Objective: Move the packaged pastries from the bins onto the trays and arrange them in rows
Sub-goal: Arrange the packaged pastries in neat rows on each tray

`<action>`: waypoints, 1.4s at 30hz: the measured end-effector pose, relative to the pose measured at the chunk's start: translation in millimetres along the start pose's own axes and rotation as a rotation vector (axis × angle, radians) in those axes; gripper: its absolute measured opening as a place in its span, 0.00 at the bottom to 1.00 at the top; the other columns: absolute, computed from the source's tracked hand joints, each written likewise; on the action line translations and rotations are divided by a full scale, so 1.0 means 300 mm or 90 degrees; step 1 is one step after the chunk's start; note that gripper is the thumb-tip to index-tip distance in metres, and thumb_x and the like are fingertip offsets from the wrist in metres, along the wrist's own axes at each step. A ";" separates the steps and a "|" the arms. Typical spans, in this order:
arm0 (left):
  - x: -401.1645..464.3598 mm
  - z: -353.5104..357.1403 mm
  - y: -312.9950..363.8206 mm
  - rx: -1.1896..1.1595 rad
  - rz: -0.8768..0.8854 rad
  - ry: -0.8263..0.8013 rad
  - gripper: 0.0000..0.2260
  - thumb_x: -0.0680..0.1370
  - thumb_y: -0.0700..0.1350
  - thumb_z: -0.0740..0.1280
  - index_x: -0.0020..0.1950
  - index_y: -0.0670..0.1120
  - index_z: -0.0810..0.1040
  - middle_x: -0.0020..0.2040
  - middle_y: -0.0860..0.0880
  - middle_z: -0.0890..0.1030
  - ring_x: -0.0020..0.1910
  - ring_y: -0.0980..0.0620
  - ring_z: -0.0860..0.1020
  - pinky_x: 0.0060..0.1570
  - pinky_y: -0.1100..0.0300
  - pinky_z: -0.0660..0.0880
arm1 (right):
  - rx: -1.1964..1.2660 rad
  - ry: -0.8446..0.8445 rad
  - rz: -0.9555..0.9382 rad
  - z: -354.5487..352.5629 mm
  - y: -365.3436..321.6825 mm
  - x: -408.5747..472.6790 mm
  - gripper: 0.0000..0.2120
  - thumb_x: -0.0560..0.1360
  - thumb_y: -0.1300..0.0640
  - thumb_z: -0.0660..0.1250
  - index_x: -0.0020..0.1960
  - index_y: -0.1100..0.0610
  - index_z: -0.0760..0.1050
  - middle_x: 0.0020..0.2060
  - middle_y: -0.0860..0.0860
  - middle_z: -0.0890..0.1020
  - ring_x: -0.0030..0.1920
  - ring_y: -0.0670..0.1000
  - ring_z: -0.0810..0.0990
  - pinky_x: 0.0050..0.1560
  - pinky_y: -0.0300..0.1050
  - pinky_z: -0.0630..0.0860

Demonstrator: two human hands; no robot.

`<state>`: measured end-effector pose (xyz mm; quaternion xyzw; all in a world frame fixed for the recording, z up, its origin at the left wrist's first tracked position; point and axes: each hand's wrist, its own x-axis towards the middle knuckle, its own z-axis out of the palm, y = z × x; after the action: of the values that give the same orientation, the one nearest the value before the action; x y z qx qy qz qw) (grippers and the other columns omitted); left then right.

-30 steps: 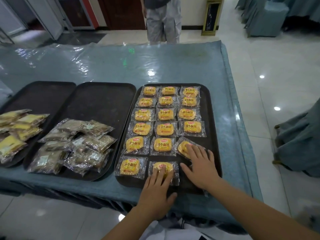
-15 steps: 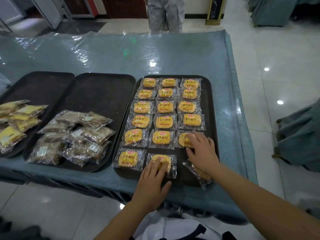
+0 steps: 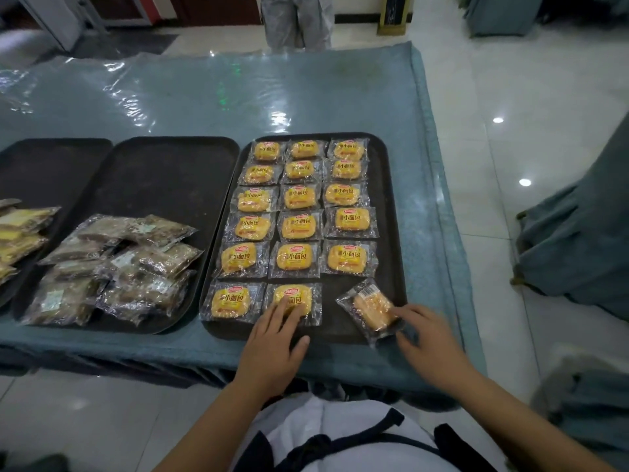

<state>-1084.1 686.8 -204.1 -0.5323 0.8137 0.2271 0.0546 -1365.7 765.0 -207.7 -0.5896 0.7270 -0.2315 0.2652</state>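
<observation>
Packaged pastries (image 3: 299, 222) lie in rows on the right tray (image 3: 388, 206), the left hand (image 3: 272, 338) flat with straight fingers on one, the right hand (image 3: 429, 335) pinching a tilted, face-down pack (image 3: 369, 310).

This looks like a banquet or dining hall. A long table with a teal cloth under clear plastic film (image 3: 238, 97) stands on a glossy white tiled floor (image 3: 510, 97). Chairs in matching teal fabric covers (image 3: 578, 247) stand nearby, and black rectangular serving trays (image 3: 163, 172) hold packaged pastries.
</observation>
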 end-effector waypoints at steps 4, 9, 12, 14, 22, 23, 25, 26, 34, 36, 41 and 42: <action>0.021 -0.012 0.011 -0.017 -0.022 -0.008 0.26 0.83 0.60 0.50 0.81 0.59 0.49 0.82 0.55 0.42 0.80 0.52 0.39 0.77 0.51 0.42 | -0.209 -0.098 -0.021 0.005 -0.075 -0.016 0.36 0.73 0.50 0.66 0.77 0.40 0.55 0.76 0.44 0.56 0.76 0.54 0.53 0.76 0.54 0.50; 0.016 -0.022 0.051 -0.090 -0.011 0.032 0.26 0.84 0.56 0.54 0.81 0.58 0.51 0.81 0.58 0.41 0.80 0.54 0.38 0.78 0.49 0.43 | -0.235 -0.085 -0.115 0.044 -0.067 -0.007 0.29 0.72 0.45 0.71 0.71 0.41 0.67 0.72 0.45 0.70 0.71 0.55 0.69 0.72 0.53 0.51; 0.020 -0.039 0.085 -0.161 0.025 0.058 0.23 0.84 0.47 0.59 0.79 0.56 0.59 0.80 0.58 0.50 0.80 0.55 0.44 0.79 0.51 0.47 | -0.224 0.030 -0.191 0.052 -0.031 -0.015 0.15 0.74 0.45 0.66 0.60 0.43 0.78 0.59 0.44 0.82 0.58 0.50 0.79 0.63 0.49 0.62; 0.021 -0.057 0.108 -0.267 0.019 0.070 0.22 0.82 0.41 0.62 0.75 0.57 0.66 0.78 0.58 0.59 0.78 0.55 0.53 0.76 0.55 0.53 | -0.110 0.056 -0.190 0.026 -0.034 -0.014 0.13 0.78 0.44 0.61 0.59 0.43 0.80 0.56 0.40 0.82 0.55 0.45 0.78 0.59 0.45 0.67; 0.058 -0.140 0.245 -0.761 -0.099 -0.095 0.21 0.75 0.48 0.74 0.66 0.56 0.75 0.62 0.54 0.81 0.60 0.54 0.80 0.56 0.58 0.78 | 0.669 -0.031 0.273 -0.137 -0.154 0.052 0.14 0.82 0.54 0.60 0.55 0.61 0.81 0.49 0.57 0.86 0.51 0.56 0.84 0.55 0.53 0.80; 0.064 -0.139 0.256 -0.824 -0.115 -0.109 0.21 0.74 0.47 0.75 0.66 0.53 0.75 0.62 0.50 0.81 0.59 0.51 0.81 0.56 0.55 0.80 | 0.698 -0.042 0.291 -0.141 -0.160 0.052 0.14 0.82 0.54 0.60 0.56 0.62 0.81 0.50 0.58 0.86 0.51 0.56 0.84 0.55 0.53 0.79; 0.074 -0.131 0.270 -0.906 -0.145 -0.112 0.21 0.74 0.43 0.74 0.66 0.46 0.75 0.61 0.44 0.81 0.56 0.47 0.83 0.55 0.53 0.81 | 0.729 -0.061 0.314 -0.143 -0.164 0.051 0.14 0.82 0.55 0.60 0.56 0.63 0.80 0.50 0.59 0.85 0.50 0.57 0.83 0.54 0.54 0.78; 0.075 -0.129 0.277 -0.923 -0.158 -0.106 0.20 0.75 0.41 0.73 0.66 0.42 0.75 0.60 0.42 0.81 0.55 0.45 0.84 0.53 0.54 0.81 | 0.735 -0.069 0.321 -0.142 -0.166 0.049 0.14 0.82 0.55 0.60 0.56 0.62 0.80 0.50 0.58 0.85 0.50 0.57 0.83 0.54 0.54 0.78; 0.071 -0.101 0.317 -1.003 -0.246 -0.014 0.14 0.75 0.31 0.71 0.59 0.43 0.78 0.56 0.39 0.84 0.53 0.42 0.83 0.46 0.56 0.82 | 0.727 0.032 0.427 -0.063 -0.180 0.032 0.19 0.74 0.53 0.73 0.61 0.57 0.75 0.54 0.57 0.83 0.51 0.57 0.84 0.47 0.50 0.80; 0.057 -0.087 0.341 -0.994 -0.199 -0.018 0.18 0.74 0.30 0.72 0.59 0.46 0.77 0.53 0.41 0.85 0.50 0.46 0.83 0.45 0.57 0.81 | 0.880 -0.046 0.482 -0.050 -0.207 0.022 0.17 0.73 0.54 0.73 0.59 0.59 0.77 0.53 0.57 0.84 0.53 0.57 0.83 0.52 0.53 0.80; 0.014 -0.085 0.342 -0.760 -0.102 -0.076 0.17 0.72 0.36 0.76 0.58 0.48 0.78 0.51 0.52 0.84 0.45 0.63 0.82 0.40 0.73 0.74 | 0.810 -0.020 0.407 -0.055 -0.239 0.080 0.09 0.78 0.59 0.67 0.57 0.58 0.79 0.46 0.56 0.86 0.44 0.56 0.85 0.46 0.53 0.80; 0.009 -0.085 0.319 -0.712 -0.092 -0.078 0.17 0.73 0.39 0.76 0.59 0.50 0.78 0.54 0.54 0.83 0.49 0.64 0.81 0.41 0.74 0.72 | 0.736 -0.006 0.384 -0.069 -0.234 0.103 0.08 0.78 0.60 0.67 0.56 0.57 0.80 0.46 0.55 0.86 0.45 0.55 0.85 0.49 0.54 0.80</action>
<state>-1166.7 705.1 -152.4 -0.5202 0.5262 0.6500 -0.1733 -1332.9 721.4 -149.9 -0.1232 0.6177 -0.4982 0.5959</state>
